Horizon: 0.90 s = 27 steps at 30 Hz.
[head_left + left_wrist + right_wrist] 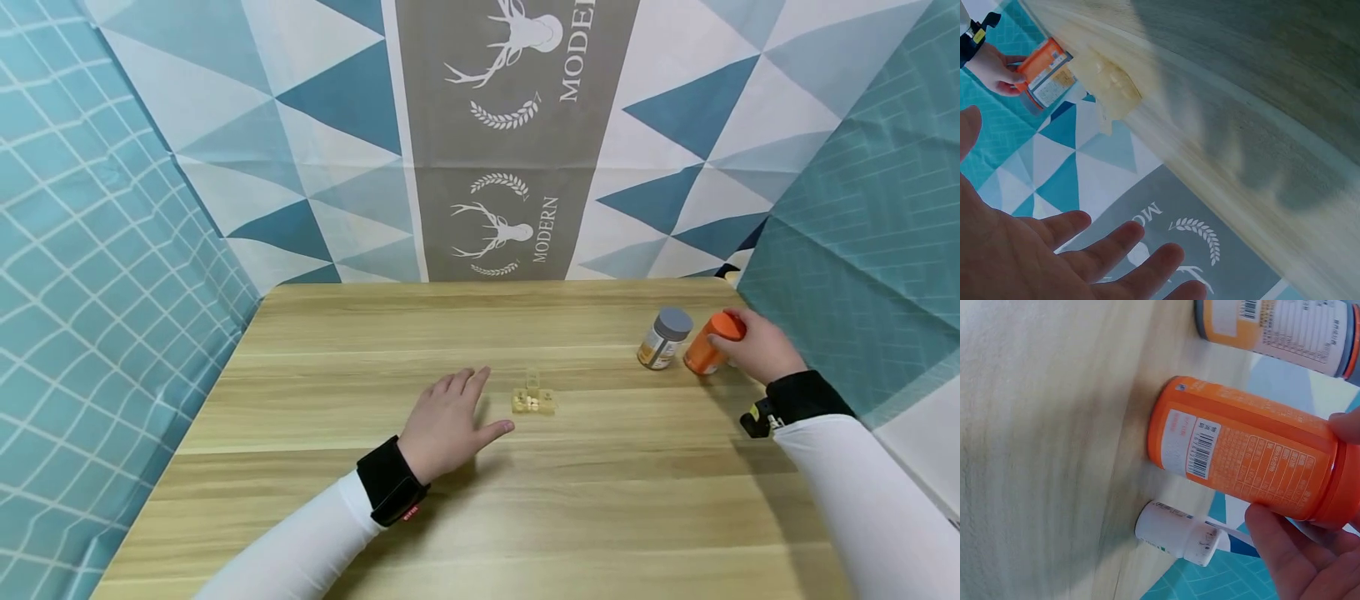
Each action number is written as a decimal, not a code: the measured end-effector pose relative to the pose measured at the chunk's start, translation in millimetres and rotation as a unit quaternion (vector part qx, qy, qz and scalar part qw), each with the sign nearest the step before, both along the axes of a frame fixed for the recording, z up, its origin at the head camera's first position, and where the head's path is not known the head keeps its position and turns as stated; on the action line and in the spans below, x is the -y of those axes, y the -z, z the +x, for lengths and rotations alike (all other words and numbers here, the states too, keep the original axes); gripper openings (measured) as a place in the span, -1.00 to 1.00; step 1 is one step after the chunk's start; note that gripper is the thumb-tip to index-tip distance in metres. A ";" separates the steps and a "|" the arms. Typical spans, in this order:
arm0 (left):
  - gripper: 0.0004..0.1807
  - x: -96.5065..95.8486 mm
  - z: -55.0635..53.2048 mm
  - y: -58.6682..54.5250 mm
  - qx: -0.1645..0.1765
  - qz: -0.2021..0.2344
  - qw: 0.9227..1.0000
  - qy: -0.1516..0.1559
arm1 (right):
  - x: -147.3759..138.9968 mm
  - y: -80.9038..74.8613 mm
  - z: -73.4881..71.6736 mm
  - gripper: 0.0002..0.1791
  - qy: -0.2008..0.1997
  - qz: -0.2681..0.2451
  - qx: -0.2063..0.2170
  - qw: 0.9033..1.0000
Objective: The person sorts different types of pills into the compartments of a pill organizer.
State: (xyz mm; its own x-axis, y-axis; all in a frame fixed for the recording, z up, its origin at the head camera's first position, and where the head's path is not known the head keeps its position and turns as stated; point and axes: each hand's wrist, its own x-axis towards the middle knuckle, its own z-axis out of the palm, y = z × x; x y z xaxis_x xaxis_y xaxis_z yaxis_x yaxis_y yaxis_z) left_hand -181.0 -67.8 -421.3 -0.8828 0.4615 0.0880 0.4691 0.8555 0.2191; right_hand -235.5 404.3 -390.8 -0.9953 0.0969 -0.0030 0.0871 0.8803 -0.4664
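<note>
My right hand (pixel 761 346) grips an orange bottle (pixel 703 354) by its orange lid, thumb on one side and fingers on the other. In the right wrist view the orange bottle (pixel 1241 450) stands upright on the table, its printed label and barcode showing. Left of it stands a grey-lidded bottle (pixel 663 340) with an orange and white label. My left hand (pixel 448 425) is held over the table with fingers spread and nothing in it. Just right of its fingertips lies a small translucent yellow box (pixel 533 402) with its lid flipped up.
A small white bottle (pixel 1175 531) stands beside the orange one, mostly hidden by my right hand in the head view. Patterned cloth (pixel 487 142) hangs behind the wooden table (pixel 360 333), with teal cloth (pixel 862 225) along its right side.
</note>
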 end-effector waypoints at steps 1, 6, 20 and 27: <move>0.00 -0.6 -0.4 0.8 0.001 -0.002 1.000 0.000 | -0.4 1.4 -0.9 -0.22 -0.001 -0.001 -0.002 1.000; -0.01 -4.1 -2.3 2.5 0.017 -0.009 1.000 -0.004 | -3.1 6.0 -3.8 -0.18 -0.007 -0.002 -0.005 1.000; -0.21 -15.1 -17.7 6.2 0.024 0.011 0.999 0.023 | 29.8 -4.9 43.2 -0.34 0.065 0.006 -0.143 0.988; -0.47 -45.9 -32.5 12.4 0.021 0.020 0.997 0.071 | 115.5 6.5 42.9 -0.85 -0.116 0.051 -0.157 0.979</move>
